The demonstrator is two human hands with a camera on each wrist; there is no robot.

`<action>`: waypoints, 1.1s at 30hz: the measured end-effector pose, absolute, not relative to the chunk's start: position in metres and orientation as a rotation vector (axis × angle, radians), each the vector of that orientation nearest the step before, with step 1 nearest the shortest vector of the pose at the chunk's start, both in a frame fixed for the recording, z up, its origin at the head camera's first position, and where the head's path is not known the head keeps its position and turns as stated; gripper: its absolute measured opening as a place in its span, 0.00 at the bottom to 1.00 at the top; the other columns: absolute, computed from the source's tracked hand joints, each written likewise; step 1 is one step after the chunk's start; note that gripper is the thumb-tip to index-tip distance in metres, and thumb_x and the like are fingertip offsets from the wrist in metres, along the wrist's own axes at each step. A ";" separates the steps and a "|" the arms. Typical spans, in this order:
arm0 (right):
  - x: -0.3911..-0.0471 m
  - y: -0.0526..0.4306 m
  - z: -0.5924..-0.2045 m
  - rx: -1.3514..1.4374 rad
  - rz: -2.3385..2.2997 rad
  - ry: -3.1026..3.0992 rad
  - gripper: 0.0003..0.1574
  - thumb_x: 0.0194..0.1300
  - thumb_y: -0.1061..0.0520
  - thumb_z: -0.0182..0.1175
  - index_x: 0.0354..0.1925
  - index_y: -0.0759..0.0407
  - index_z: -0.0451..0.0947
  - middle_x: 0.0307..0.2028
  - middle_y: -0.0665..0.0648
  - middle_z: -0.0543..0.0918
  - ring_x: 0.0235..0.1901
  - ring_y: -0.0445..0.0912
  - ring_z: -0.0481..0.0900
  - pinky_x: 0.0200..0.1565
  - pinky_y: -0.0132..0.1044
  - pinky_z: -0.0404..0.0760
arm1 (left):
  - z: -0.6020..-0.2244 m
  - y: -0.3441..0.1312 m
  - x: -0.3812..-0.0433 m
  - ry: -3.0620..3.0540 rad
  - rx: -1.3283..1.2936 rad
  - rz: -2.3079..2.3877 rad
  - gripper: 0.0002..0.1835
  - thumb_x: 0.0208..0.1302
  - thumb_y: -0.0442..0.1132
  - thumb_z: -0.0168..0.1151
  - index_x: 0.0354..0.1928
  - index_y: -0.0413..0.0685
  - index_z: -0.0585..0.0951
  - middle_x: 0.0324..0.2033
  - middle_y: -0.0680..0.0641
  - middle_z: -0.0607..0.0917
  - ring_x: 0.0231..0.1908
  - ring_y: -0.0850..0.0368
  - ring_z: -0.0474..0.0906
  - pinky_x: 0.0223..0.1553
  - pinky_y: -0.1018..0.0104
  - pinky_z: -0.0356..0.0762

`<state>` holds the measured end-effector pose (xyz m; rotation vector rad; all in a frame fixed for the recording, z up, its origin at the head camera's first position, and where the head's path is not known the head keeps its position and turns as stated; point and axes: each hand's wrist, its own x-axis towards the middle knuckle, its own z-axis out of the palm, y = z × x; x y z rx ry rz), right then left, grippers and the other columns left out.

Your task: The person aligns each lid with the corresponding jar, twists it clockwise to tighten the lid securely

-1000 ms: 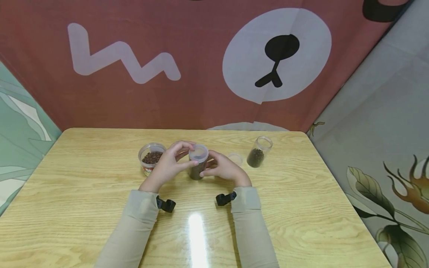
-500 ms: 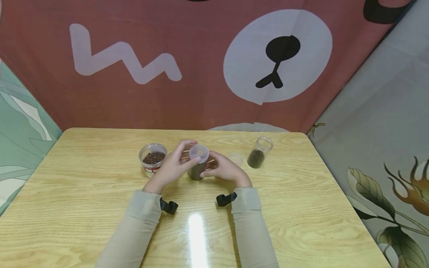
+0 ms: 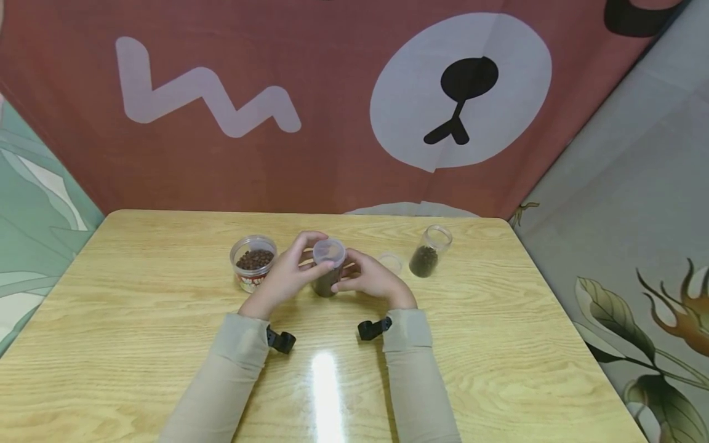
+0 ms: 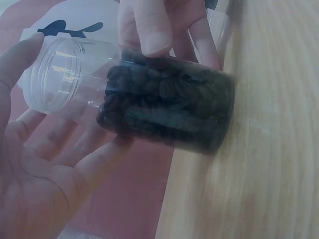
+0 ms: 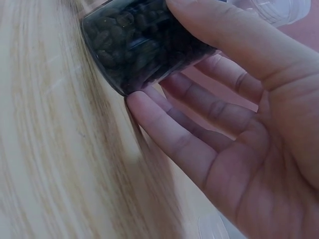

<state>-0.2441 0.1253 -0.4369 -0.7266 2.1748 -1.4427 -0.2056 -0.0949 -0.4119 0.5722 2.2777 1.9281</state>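
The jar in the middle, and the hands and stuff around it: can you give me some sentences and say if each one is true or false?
1. The right hand holds the middle jar. True.
2. The middle jar is empty. False: dark beans fill much of it.
3. The wide tub stands to the left of the middle jar. True.
4. The other jar, farther right, lies on its side. False: it stands upright.
5. The left hand is inside the wide tub. False: it is at the top of the middle jar.
6. A white zigzag shows behind the table. True.
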 end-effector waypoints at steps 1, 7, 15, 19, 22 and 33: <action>-0.244 0.125 -0.437 -0.725 -1.444 2.174 0.39 0.64 0.62 0.71 0.70 0.55 0.69 0.58 0.55 0.78 0.54 0.52 0.81 0.55 0.45 0.82 | -0.412 -0.094 -0.206 2.277 0.568 1.932 0.30 0.70 0.39 0.67 0.70 0.45 0.66 0.66 0.41 0.71 0.66 0.41 0.71 0.63 0.51 0.75; -0.244 0.126 -0.438 -0.705 -1.441 2.179 0.37 0.64 0.62 0.71 0.68 0.55 0.70 0.57 0.55 0.79 0.53 0.51 0.81 0.55 0.44 0.82 | -0.409 -0.090 -0.204 2.339 0.526 1.927 0.30 0.68 0.37 0.69 0.68 0.44 0.67 0.63 0.40 0.73 0.64 0.40 0.74 0.63 0.51 0.75; -0.244 0.127 -0.439 -0.711 -1.470 2.150 0.38 0.64 0.62 0.71 0.69 0.54 0.69 0.57 0.56 0.79 0.53 0.54 0.80 0.55 0.45 0.82 | -0.411 -0.088 -0.205 2.362 0.501 1.920 0.31 0.67 0.39 0.70 0.67 0.46 0.68 0.62 0.41 0.73 0.63 0.41 0.74 0.64 0.51 0.75; -0.244 0.127 -0.441 -0.717 -1.482 2.131 0.38 0.64 0.62 0.71 0.69 0.54 0.69 0.58 0.56 0.78 0.54 0.54 0.80 0.56 0.45 0.81 | -0.414 -0.091 -0.205 2.374 0.494 1.927 0.30 0.66 0.42 0.71 0.66 0.51 0.70 0.61 0.44 0.75 0.62 0.43 0.76 0.63 0.51 0.76; -0.244 0.127 -0.440 -0.719 -1.481 2.131 0.39 0.64 0.62 0.71 0.70 0.54 0.69 0.59 0.56 0.78 0.55 0.54 0.79 0.57 0.45 0.81 | -0.415 -0.091 -0.204 2.412 0.486 1.927 0.28 0.65 0.44 0.72 0.64 0.53 0.72 0.61 0.46 0.76 0.61 0.43 0.77 0.61 0.52 0.78; -0.245 0.127 -0.442 -0.728 -1.478 2.130 0.38 0.64 0.63 0.70 0.70 0.55 0.69 0.59 0.56 0.78 0.55 0.52 0.79 0.57 0.45 0.81 | -0.416 -0.089 -0.202 2.412 0.482 1.942 0.27 0.64 0.45 0.73 0.59 0.46 0.72 0.61 0.42 0.75 0.61 0.40 0.77 0.56 0.49 0.82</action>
